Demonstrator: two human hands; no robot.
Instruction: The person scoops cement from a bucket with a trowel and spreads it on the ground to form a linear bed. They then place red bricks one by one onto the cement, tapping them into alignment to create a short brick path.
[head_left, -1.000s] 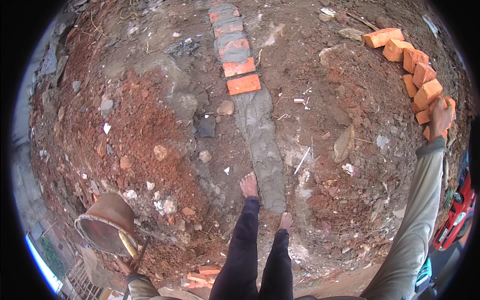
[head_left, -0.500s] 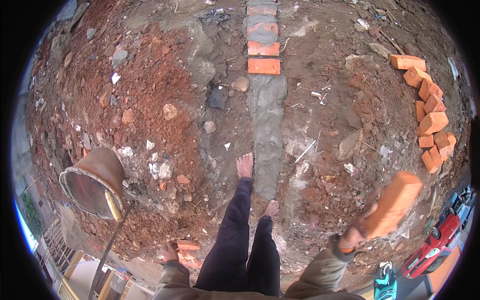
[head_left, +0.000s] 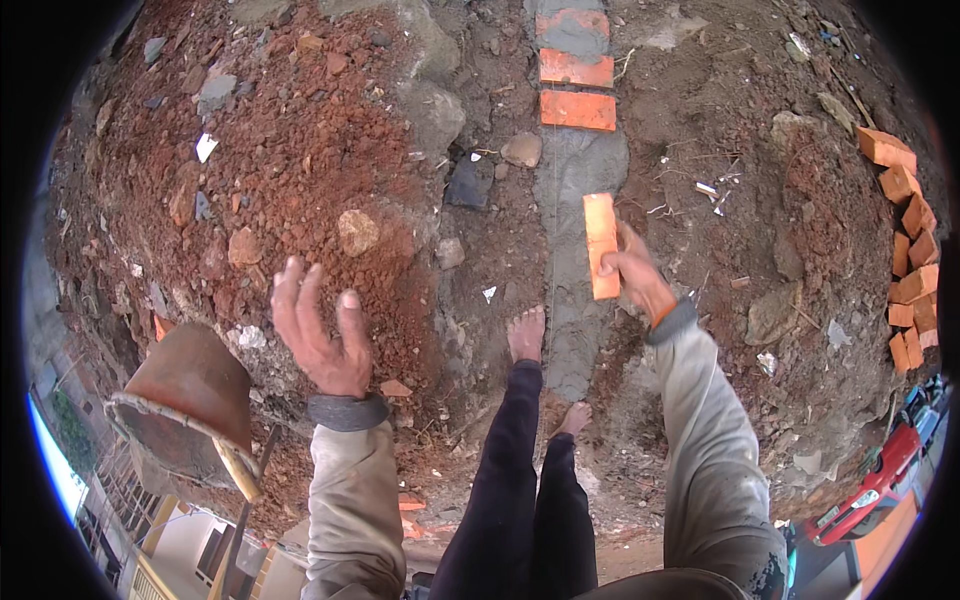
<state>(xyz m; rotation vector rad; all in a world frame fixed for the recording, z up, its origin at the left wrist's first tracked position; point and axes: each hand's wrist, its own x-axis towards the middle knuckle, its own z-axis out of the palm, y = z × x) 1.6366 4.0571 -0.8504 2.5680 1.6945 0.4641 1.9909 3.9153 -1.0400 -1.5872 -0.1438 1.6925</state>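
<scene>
Brick (head_left: pixel 599 235), long axis along the mortar strip (head_left: pixel 573 345) below, is clasped by right grip (head_left: pixel 636 272); left grip (head_left: pixel 325 335) is spread, empty.

Fisheye at head height, facing down past hands (head_left: pixel 328 345) to ground (head_left: pixel 705 265).

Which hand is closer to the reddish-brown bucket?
Left. The open left hand is just right of the bucket, not touching it; the right hand is much farther right, gripping an orange brick by the wet mortar strip.
</scene>
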